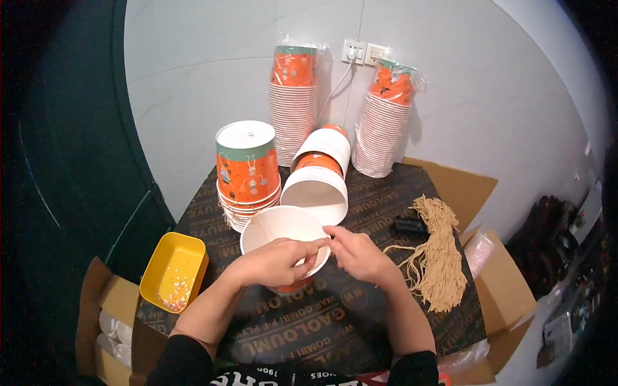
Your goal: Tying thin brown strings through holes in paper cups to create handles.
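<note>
A white-lined paper bucket [290, 222] stands upright on the dark table in front of me, its outside orange low down. A thin tan cord shows at its far left rim. My left hand [283, 260] reaches over its mouth with the fingers closed in a pinch near the right rim. My right hand [360, 254] is at the same rim from outside, thumb and fingers closed, tips meeting those of the left. What lies between the fingertips is too small to make out. On the right lies a bundle of tan cords [441, 264], some strands trailing toward my right forearm.
Upside-down orange buckets [244, 174] are stacked behind, with white-lined buckets [315, 196] on their side. Wrapped bucket stacks [293, 116] [386, 128] stand by the wall. A yellow tray [168, 257] holds small beads; a black object [410, 225] lies by the cords. Cardboard boxes [505, 283] flank the table.
</note>
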{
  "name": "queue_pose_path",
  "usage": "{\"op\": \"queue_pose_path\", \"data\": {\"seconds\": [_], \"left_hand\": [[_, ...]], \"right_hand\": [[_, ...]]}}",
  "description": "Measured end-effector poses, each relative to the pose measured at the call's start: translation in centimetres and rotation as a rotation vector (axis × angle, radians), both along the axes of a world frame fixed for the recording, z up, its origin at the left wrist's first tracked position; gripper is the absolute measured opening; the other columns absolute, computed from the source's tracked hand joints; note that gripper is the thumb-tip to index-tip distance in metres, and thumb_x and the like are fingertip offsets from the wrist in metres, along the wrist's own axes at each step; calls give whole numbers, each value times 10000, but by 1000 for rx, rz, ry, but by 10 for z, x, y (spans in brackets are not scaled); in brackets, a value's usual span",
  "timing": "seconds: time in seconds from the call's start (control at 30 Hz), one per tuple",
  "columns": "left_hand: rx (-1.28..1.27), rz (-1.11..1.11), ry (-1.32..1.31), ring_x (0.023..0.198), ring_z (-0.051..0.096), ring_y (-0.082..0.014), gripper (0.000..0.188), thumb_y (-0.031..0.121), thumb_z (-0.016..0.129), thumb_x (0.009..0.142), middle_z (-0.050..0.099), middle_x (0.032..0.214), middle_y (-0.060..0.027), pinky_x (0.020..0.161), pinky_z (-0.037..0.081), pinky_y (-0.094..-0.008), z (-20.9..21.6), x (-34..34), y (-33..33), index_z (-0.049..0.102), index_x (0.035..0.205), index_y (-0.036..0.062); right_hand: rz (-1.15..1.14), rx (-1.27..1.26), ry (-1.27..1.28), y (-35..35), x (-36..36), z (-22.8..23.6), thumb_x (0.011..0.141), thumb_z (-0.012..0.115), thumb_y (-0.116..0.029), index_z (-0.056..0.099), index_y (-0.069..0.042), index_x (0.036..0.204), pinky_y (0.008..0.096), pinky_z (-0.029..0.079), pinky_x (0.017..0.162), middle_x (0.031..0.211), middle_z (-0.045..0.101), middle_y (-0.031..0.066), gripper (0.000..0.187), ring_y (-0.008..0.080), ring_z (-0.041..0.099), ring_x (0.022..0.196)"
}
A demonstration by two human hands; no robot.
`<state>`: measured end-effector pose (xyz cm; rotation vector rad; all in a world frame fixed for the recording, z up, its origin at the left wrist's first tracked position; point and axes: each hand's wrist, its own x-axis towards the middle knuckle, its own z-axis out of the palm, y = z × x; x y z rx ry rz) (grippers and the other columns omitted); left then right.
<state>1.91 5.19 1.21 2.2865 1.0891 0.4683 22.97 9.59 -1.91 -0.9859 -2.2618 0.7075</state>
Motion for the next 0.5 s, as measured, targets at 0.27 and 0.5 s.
{"op": "queue_pose_path", "data": {"seconds": [0.27, 0.5], "left_hand": [[49, -10, 45, 799, 626, -378, 195, 101, 500, 861, 636, 837, -219, 734, 473, -445, -1, -1, 3, 575, 996, -18], [108, -17, -35, 784, 633, -371, 215, 104, 511, 866, 642, 801, -203, 713, 476, -442, -6, -2, 3, 582, 1039, -2]], "right_hand": [[-152, -271, 21, 4, 0, 7, 978, 493, -242, 589, 20, 967, 273, 465, 510, 746, 658, 79, 279, 113, 575, 566], [-108, -264, -33, 4, -6, 5, 909, 615, -216, 621, 17, 828, 260, 457, 538, 648, 636, 48, 246, 94, 584, 592]]}}
